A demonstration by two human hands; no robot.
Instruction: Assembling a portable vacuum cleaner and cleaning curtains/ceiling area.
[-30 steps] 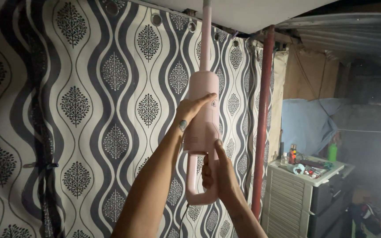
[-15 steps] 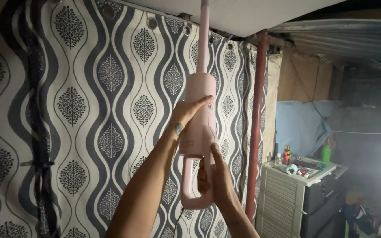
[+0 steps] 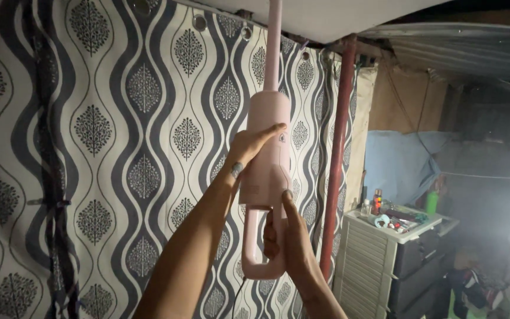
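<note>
Nearest the camera, at lower centre of the frame, the right hand [image 3: 284, 236] is closed around the loop handle at the bottom of a pink stick vacuum [image 3: 265, 177], its thumb laid up the handle's front; this grip seems to carry the weight and steer. Just above, the left hand [image 3: 249, 149] is curled round the vacuum's cylindrical body, fingers wrapped over its front, apparently steadying it so that the thin pink tube [image 3: 274, 44] stands upright toward the ceiling [image 3: 326, 12] at top centre. Where the tube's end meets the ceiling lies outside the frame.

Behind the vacuum, filling the left half, hangs a patterned curtain [image 3: 107, 147] on eyelets. A red pole [image 3: 339, 153] stands upright just right of centre. Further back, at lower right, a white louvred cabinet [image 3: 373, 260] serves as a worktop bearing small bottles [image 3: 376, 201], a green bottle [image 3: 432, 202] and other clutter too small to tell. A blue cloth [image 3: 402, 162] hangs behind it.
</note>
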